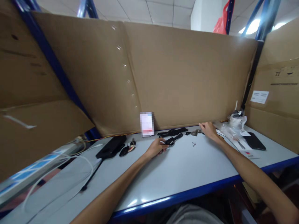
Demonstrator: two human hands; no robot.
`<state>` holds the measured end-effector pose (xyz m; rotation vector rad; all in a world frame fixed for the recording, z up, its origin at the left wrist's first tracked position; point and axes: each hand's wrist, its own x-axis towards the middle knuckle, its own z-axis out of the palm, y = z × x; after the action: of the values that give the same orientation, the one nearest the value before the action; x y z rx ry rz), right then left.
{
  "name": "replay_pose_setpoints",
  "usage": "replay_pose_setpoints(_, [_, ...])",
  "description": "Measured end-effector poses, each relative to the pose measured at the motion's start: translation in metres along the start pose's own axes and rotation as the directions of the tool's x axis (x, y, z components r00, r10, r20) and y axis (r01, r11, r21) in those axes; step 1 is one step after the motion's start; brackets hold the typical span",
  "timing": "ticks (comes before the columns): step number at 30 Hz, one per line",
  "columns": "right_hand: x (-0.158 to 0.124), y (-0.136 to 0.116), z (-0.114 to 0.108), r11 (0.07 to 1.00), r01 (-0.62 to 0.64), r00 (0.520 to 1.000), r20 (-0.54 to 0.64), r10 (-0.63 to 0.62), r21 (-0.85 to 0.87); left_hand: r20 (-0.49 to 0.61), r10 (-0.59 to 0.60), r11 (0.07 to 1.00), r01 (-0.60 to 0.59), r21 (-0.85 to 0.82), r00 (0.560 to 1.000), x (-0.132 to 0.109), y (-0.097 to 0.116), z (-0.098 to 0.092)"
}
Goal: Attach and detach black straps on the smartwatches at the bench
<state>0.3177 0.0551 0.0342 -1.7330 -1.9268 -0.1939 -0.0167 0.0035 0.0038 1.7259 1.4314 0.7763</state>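
Note:
My left hand (157,147) is closed on a black smartwatch (173,139) that lies on the grey table (177,174), fingers pinching its near strap end. My right hand (209,130) reaches to the back of the table, its fingers curled over a small grey metal part (195,133). A second black smartwatch (172,132) lies just behind the held one. A tiny silver piece (193,144) lies on the table between my hands.
A black pouch (111,147) and a black-and-red key fob (128,148) lie at left, with white cables (77,161). At right are a black phone (254,141), plastic bags (230,130), a wrapped roll (236,119) and papers. Cardboard walls (182,77) surround the table; its blue edge (198,189) is near me.

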Motion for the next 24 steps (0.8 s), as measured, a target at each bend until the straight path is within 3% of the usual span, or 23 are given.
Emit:
replay_pose_setpoints(2, [0.002, 0.007, 0.000, 1.000, -0.027, 1.000, 0.004, 0.027, 0.005, -0.082, 0.047, 0.989, -0.035, 0.141, 0.996, 0.001, -0.002, -0.002])
replay_pose_setpoints(4, [0.005, 0.013, 0.001, 0.999, -0.040, 0.999, 0.016, 0.040, 0.012, -0.171, 0.166, 0.928, -0.095, 0.361, 0.971, 0.000, -0.004, -0.006])
replay_pose_setpoints(7, [0.008, 0.021, 0.003, 0.998, -0.055, 0.998, 0.023, 0.055, 0.009, -0.196, 0.259, 0.818, -0.107, 0.565, 0.946, 0.000, -0.007, -0.009])
replay_pose_setpoints(15, [0.010, 0.029, 0.004, 1.000, -0.016, 0.999, 0.050, 0.015, 0.025, -0.135, 0.391, 0.678, -0.185, 0.712, 0.910, 0.002, -0.010, -0.003])
replay_pose_setpoints(21, [0.006, 0.024, 0.001, 1.000, -0.007, 0.997, 0.079, 0.007, -0.008, -0.073, 0.564, 0.592, -0.341, 0.730, 0.823, -0.005, 0.000, 0.000])
replay_pose_setpoints(24, [-0.001, 0.011, 0.009, 0.995, 0.101, 0.985, 0.141, -0.102, 0.014, -0.007, 0.580, 0.572, -0.401, 0.716, 0.815, -0.009, 0.002, 0.007])
